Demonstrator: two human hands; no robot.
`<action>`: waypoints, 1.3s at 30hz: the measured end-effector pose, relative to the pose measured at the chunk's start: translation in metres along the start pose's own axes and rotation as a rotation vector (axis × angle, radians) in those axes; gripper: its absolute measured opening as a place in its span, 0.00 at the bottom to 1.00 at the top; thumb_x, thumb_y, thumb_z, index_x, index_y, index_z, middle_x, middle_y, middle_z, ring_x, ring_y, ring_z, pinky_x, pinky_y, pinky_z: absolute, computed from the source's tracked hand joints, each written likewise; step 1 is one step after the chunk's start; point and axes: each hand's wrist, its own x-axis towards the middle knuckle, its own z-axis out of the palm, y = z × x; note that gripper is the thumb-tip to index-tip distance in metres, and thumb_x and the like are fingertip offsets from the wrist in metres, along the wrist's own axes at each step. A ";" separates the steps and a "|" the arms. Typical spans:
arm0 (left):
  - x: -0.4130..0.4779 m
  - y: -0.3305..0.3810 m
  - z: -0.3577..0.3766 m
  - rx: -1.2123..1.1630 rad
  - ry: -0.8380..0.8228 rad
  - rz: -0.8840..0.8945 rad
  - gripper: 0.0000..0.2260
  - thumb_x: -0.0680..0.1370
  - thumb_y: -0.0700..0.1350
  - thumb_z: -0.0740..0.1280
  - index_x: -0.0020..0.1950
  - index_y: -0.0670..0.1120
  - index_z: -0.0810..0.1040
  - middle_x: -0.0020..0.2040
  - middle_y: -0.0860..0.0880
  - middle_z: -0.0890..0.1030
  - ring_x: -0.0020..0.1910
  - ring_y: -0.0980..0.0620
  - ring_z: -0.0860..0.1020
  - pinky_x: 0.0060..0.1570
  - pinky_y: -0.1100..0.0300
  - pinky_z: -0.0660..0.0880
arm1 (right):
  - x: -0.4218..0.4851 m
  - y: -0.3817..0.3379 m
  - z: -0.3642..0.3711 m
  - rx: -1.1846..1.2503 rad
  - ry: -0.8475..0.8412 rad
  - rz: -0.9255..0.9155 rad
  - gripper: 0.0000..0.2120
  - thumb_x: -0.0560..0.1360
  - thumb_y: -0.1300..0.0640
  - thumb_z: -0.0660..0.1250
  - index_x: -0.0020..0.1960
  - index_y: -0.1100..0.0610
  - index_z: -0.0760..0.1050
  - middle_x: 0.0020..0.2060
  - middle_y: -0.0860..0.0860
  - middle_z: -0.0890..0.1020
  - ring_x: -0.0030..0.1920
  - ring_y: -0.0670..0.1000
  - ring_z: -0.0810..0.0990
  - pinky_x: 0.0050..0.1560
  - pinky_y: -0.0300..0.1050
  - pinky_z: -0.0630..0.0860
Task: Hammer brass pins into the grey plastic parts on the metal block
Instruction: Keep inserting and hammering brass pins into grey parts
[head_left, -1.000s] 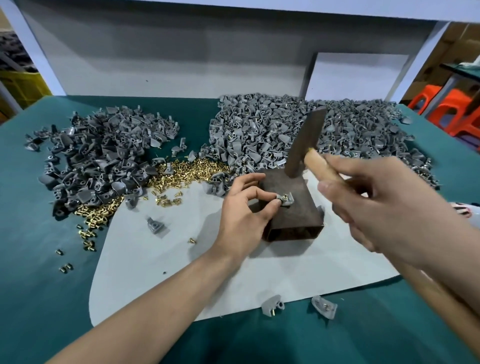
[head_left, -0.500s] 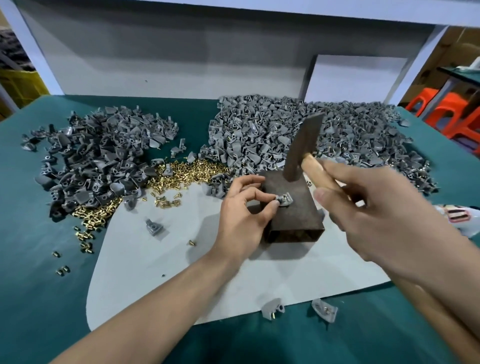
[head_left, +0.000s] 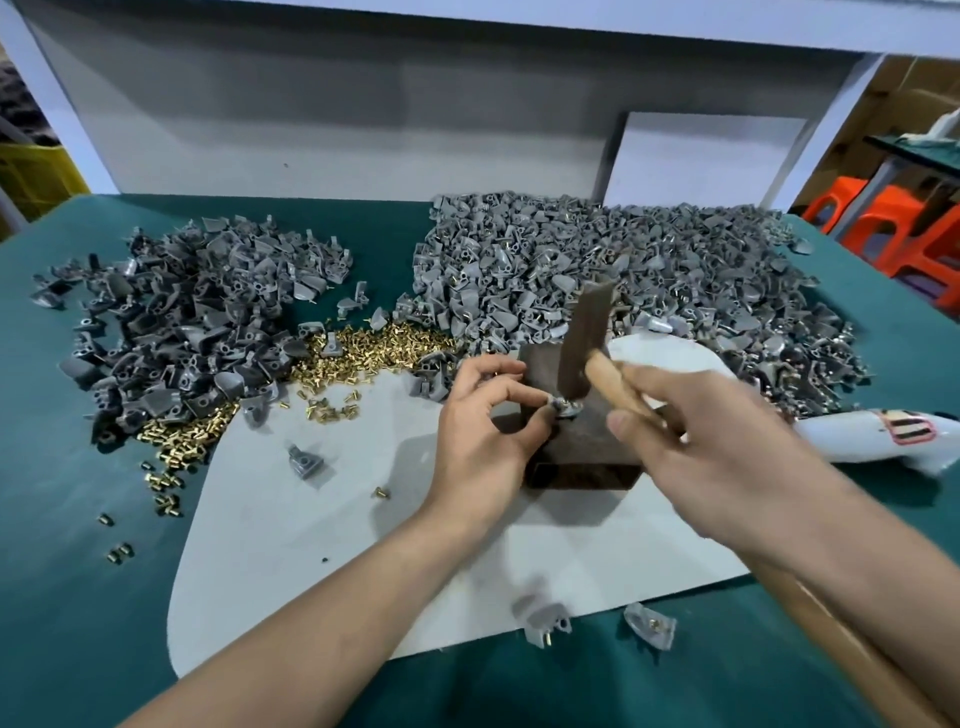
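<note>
A dark metal block (head_left: 582, 452) stands on a white mat (head_left: 291, 530) in the middle of the table. On its top lies a small grey plastic part with a brass pin (head_left: 566, 406), pinched by my left hand (head_left: 483, 441) at the part's left side. My right hand (head_left: 727, 452) grips the wooden handle of a hammer (head_left: 584, 338). The hammer's dark head is down on the part, blurred by motion.
A dark grey pile of parts (head_left: 176, 332) lies at the left and a larger lighter pile (head_left: 623, 270) at the back right. Loose brass pins (head_left: 363, 348) spread between them. Two finished parts (head_left: 649, 626) lie at the mat's front edge. A white object (head_left: 872, 436) lies at the right.
The hammer head has come down from above the block onto the part. My left hand keeps pinching the part in the same place.
</note>
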 end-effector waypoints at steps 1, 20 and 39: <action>0.000 0.000 -0.001 0.003 -0.002 0.000 0.09 0.70 0.35 0.74 0.37 0.48 0.81 0.53 0.53 0.74 0.57 0.59 0.74 0.63 0.52 0.71 | 0.000 0.001 0.001 -0.001 -0.022 0.026 0.06 0.77 0.55 0.62 0.44 0.57 0.74 0.23 0.50 0.69 0.22 0.46 0.68 0.22 0.41 0.63; -0.001 0.005 -0.002 -0.001 -0.023 -0.044 0.11 0.72 0.36 0.73 0.35 0.50 0.79 0.53 0.57 0.77 0.55 0.65 0.74 0.58 0.65 0.71 | 0.004 0.033 0.010 1.084 -0.042 0.309 0.06 0.76 0.60 0.61 0.47 0.63 0.72 0.26 0.55 0.65 0.16 0.48 0.60 0.19 0.35 0.58; -0.005 0.004 -0.002 0.226 -0.025 0.153 0.05 0.72 0.36 0.73 0.42 0.44 0.80 0.52 0.54 0.76 0.55 0.64 0.73 0.58 0.70 0.67 | -0.001 0.009 -0.020 0.383 -0.099 0.072 0.10 0.79 0.56 0.59 0.54 0.61 0.74 0.24 0.52 0.63 0.18 0.50 0.60 0.20 0.38 0.59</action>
